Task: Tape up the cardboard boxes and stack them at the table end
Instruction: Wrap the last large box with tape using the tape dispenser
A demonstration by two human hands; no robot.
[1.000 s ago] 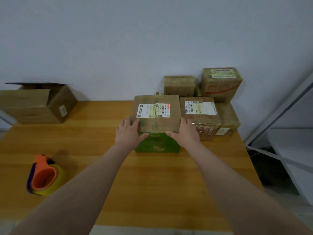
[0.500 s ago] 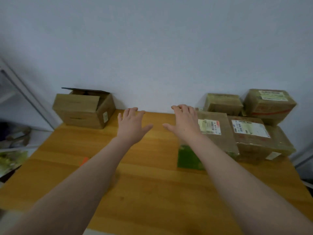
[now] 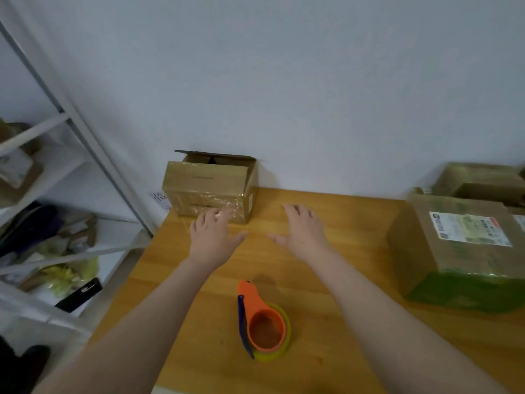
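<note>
My hands have left the labelled box point(image 3: 454, 251) and moved left; now the left hand point(image 3: 211, 237) and the right hand point(image 3: 302, 228) float over the wooden table point(image 3: 341, 351) with flat, spread fingers, holding nothing. The left fingertips point(image 3: 218, 215) are right at the front of the open box point(image 3: 210, 189) by the wall point(image 3: 284, 81), too blurry for me to tell if they touch, and the right hand is near it. The orange tape holder point(image 3: 262, 325) lies between my arms again, and the labelled box sits far right.
</note>
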